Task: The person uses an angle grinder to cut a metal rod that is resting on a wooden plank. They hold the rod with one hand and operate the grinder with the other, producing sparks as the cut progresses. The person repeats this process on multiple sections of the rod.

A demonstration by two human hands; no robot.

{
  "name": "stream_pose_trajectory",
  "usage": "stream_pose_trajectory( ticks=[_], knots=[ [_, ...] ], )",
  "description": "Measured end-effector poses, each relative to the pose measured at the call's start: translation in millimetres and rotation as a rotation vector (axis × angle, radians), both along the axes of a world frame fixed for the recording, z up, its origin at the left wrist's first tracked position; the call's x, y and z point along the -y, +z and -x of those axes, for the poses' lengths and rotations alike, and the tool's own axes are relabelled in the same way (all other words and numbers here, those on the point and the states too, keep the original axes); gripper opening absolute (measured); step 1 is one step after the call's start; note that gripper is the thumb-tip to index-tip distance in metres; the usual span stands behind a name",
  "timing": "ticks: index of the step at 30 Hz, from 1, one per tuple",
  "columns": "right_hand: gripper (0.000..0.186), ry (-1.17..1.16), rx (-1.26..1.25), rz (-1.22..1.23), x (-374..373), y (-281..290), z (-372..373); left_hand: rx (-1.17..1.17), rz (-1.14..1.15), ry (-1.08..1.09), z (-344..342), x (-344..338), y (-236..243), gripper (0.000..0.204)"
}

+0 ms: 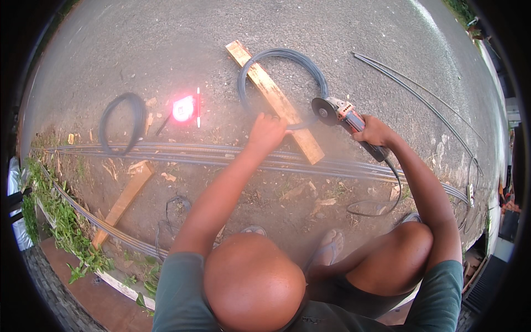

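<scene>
My right hand [375, 133] is wrapped around the body of an angle grinder [349, 117], whose dark cutting disc [324, 112] faces left. The disc is at the lower right side of a coil of grey wire [285, 52]; I cannot tell whether they touch. My left hand [267, 133] is closed on the lower part of this coil. Beneath the coil, a long wooden plank [271, 93] lies slantwise on the ground, its near end over a bundle of steel rods [210, 155].
A second wire coil [103, 126] lies left, beside a glaring pinkish-red object [183, 109] and a thin red-and-white stick [198, 108]. Bent rods [423, 102] curve along the right. The grinder's cord [396, 202] loops near my feet. Another plank [124, 202] rests lower left by plants [72, 227].
</scene>
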State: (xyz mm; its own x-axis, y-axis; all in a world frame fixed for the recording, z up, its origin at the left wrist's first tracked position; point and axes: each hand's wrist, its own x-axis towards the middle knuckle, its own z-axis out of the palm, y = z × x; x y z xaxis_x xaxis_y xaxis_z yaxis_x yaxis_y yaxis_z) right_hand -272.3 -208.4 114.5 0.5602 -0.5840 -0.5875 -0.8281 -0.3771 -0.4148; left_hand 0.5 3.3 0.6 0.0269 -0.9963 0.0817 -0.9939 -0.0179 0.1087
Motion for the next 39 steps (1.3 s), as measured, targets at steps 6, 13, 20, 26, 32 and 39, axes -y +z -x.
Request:
stream_pose_trajectory(
  ticks=[6,13,20,26,32,39],
  knots=[
    [0.07,-0.008,-0.011,-0.012,1.4,-1.5,4.7,-0.007,-0.028,0.005,1.1,1.7,1.4,0.037],
    [0.069,0.008,-0.013,-0.008,1.2,-1.3,6.3,0.005,0.033,-0.013,-0.4,0.4,-0.1,0.041],
    [0.068,0.02,-0.021,0.013,3.4,-6.0,11.4,0.003,0.038,-0.021,-0.9,0.4,-0.3,0.041],
    [0.068,0.025,-0.021,0.025,1.7,-3.1,11.5,-0.023,0.037,-0.021,-0.9,0.7,-0.1,0.04],
    [0.068,0.022,-0.003,-0.003,3.2,-5.3,7.8,-0.011,0.016,-0.013,-0.8,1.4,-1.0,0.04],
    [0.07,0.02,0.006,0.002,4.5,-6.6,8.7,-0.026,0.0,-0.005,1.3,2.8,2.2,0.04]
  ],
)
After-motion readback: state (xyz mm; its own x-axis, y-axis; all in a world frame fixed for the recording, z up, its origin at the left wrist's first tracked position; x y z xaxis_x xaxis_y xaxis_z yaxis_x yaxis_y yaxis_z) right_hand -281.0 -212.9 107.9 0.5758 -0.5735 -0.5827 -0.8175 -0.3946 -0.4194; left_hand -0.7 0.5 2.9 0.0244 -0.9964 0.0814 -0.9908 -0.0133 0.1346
